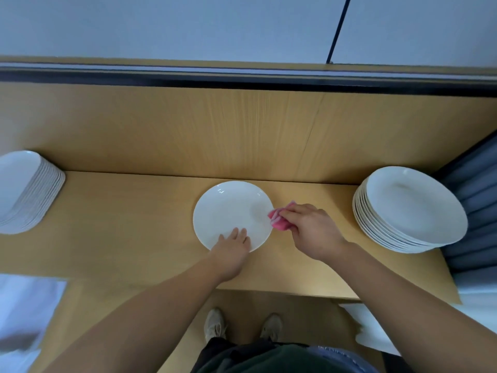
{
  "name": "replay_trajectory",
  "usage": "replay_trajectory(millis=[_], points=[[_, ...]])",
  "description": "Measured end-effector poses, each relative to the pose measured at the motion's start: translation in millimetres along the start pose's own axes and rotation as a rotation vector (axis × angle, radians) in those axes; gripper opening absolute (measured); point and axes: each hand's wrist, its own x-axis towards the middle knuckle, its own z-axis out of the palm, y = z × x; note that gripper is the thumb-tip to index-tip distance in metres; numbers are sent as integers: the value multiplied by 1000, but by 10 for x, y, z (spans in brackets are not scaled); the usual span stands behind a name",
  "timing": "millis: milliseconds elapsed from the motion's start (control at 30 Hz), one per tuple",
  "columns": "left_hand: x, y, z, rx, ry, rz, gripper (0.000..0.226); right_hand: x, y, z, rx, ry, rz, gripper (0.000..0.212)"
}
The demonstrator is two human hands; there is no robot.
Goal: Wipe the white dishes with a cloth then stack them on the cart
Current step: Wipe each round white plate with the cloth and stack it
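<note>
A single white plate (228,211) lies flat on the wooden shelf (121,224) in the middle of the view. My left hand (231,246) rests on the plate's near rim with straight fingers, pressing it down. My right hand (309,227) grips a bunched pink cloth (278,219) and holds it against the plate's right edge. A tall stack of white round plates (411,208) stands at the right. Another stack of white dishes (24,189) stands at the far left, partly cut off by the frame.
A wooden back panel (215,130) rises behind the shelf under a dark rail. Grey-blue fabric (476,211) hangs just right of the right stack. The shelf's front edge runs just below my hands, with my feet (242,327) on the floor beneath.
</note>
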Motion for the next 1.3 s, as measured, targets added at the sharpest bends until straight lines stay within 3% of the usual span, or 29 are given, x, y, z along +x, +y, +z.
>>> replay_trajectory(millis=[200, 467, 933, 1133, 1300], points=[[-157, -14, -240, -47, 72, -38, 61, 17, -19, -205, 33, 71, -27, 33], [-424, -40, -883, -21, 347, -155, 21, 137, -87, -504, 97, 248, -138, 39], [-592, 53, -1128, -529, 401, -261, 44, 346, -272, -790, 99, 279, -161, 46], [-669, -232, -1150, -740, 516, -336, 26, 490, -369, -735, 107, 264, -179, 43], [-790, -558, -1068, -747, 512, -363, 47, 643, -546, -661, 111, 237, -191, 44]])
